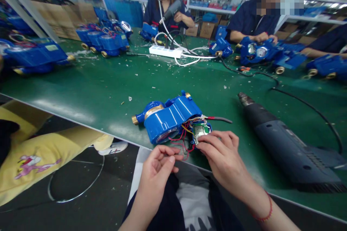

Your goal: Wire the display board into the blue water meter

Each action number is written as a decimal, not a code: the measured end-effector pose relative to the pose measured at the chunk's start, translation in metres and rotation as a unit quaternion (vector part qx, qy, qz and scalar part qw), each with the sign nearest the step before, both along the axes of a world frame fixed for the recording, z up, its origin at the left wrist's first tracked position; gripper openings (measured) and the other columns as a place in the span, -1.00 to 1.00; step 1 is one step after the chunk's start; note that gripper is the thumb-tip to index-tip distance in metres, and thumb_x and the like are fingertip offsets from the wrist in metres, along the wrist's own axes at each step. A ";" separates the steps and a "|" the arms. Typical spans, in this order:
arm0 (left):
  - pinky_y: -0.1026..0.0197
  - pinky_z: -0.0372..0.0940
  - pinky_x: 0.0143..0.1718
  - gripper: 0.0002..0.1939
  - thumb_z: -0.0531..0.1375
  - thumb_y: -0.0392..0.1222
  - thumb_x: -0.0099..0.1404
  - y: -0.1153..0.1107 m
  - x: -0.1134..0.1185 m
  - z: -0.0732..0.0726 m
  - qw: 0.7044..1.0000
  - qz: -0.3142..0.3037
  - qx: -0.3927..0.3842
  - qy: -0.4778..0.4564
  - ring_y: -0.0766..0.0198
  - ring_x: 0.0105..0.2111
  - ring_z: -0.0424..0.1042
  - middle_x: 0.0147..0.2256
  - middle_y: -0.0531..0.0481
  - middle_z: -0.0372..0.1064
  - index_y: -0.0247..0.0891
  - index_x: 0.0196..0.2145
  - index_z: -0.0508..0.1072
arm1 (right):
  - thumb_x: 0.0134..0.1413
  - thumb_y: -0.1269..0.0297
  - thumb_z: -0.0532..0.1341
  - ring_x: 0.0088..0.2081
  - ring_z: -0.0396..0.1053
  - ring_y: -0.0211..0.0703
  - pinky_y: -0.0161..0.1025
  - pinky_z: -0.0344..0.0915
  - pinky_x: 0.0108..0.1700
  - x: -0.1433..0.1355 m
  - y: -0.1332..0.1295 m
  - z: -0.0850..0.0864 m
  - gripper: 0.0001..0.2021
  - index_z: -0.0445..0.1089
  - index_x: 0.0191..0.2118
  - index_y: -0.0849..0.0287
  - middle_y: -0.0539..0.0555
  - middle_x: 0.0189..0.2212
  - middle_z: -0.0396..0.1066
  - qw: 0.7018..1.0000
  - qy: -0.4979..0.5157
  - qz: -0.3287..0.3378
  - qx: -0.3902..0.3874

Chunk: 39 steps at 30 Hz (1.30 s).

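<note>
A blue water meter point(173, 115) with a brass pipe end lies on its side near the table's front edge. From its open housing, red, yellow and white wires point(185, 131) run to a green circuit board point(201, 129) with a pale central part. My right hand point(226, 157) has its fingers closed on the board's near edge. Just left of it, my left hand point(159, 169) is curled by the loose red wires, thumb against the fingers; whatever it pinches is too small to make out. A grey cable with a red sleeve point(217, 118) sticks out to the right.
A heat gun point(287, 148) lies on the right of the green table point(108, 90), its cord running back. Behind are a white power strip point(166, 51) and more blue meters point(105, 41). Co-workers sit across the table, one holding a heat gun point(172, 10). A yellow-trousered leg point(54, 155) is at left.
</note>
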<state>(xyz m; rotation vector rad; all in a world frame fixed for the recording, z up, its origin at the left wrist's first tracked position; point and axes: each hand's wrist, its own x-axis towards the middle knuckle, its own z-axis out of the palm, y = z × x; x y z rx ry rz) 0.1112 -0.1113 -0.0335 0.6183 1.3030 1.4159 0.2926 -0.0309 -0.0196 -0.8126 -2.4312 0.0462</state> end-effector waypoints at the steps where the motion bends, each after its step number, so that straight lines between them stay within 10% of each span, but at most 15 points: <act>1: 0.29 0.37 -0.34 -0.90 0.25 -0.18 0.26 0.000 -0.001 -0.001 0.999 0.001 0.005 0.039 0.21 -0.23 0.54 -0.24 -0.08 0.54 -0.23 -0.35 0.41 | 0.23 0.57 0.13 -0.05 0.24 -0.05 -0.03 0.00 0.01 0.003 0.005 0.000 -0.80 0.40 -0.14 0.15 0.06 -0.13 0.50 1.000 -0.004 -0.009 0.010; 6: 0.14 0.34 -0.16 -0.96 0.21 -0.27 0.27 -0.005 -0.003 -0.002 0.946 0.109 0.091 0.290 0.13 -0.18 0.48 -0.24 -0.05 0.51 -0.16 -0.34 0.46 | 0.24 0.58 0.06 -0.04 0.28 -0.06 -0.01 0.02 0.03 0.009 0.017 0.005 -0.75 0.38 -0.14 0.14 0.08 -0.14 0.49 0.999 0.031 -0.034 -0.002; 13: -0.08 0.18 0.09 -0.66 0.23 -0.41 0.19 0.016 -0.016 0.020 0.743 0.116 0.244 0.612 0.00 -0.02 0.39 -0.07 -0.12 0.43 -0.11 -0.11 0.37 | 0.06 0.04 0.31 0.00 0.22 0.13 0.07 0.01 0.05 -0.044 -0.003 0.005 -0.62 0.33 -0.10 0.18 0.19 -0.06 0.40 0.989 0.037 -0.128 -0.067; 19: -0.28 -0.03 0.17 -0.44 0.19 -0.28 0.25 0.047 -0.024 0.025 0.672 0.039 0.159 0.722 -0.20 0.26 0.15 0.24 -0.32 0.23 -0.15 0.19 0.22 | 0.17 0.47 0.15 -0.16 0.27 0.02 0.00 0.01 -0.03 -0.057 0.011 -0.002 -0.90 0.35 -0.34 0.16 0.11 -0.26 0.44 0.982 -0.001 -0.184 -0.053; 28: -0.18 0.19 0.17 -0.49 0.25 -0.18 0.24 0.067 -0.058 0.034 0.722 -0.027 0.163 0.672 -0.11 0.17 0.28 0.17 -0.32 0.31 -0.28 0.13 0.33 | 0.17 0.46 0.08 -0.33 0.30 -0.16 -0.13 0.03 -0.10 -0.009 0.036 0.014 -0.87 0.28 -0.38 0.13 -0.03 -0.45 0.39 0.966 0.153 -0.116 -0.176; 39: -0.17 0.15 0.20 -0.51 0.29 -0.15 0.17 0.080 -0.065 0.037 0.790 -0.038 0.166 0.589 -0.05 0.16 0.30 0.13 -0.28 0.35 -0.25 0.06 0.38 | 0.14 0.33 0.26 -0.19 0.35 -0.01 0.03 -0.12 0.01 -0.049 0.024 0.011 -0.89 0.43 -0.18 0.13 0.06 -0.30 0.55 0.989 0.069 -0.119 -0.062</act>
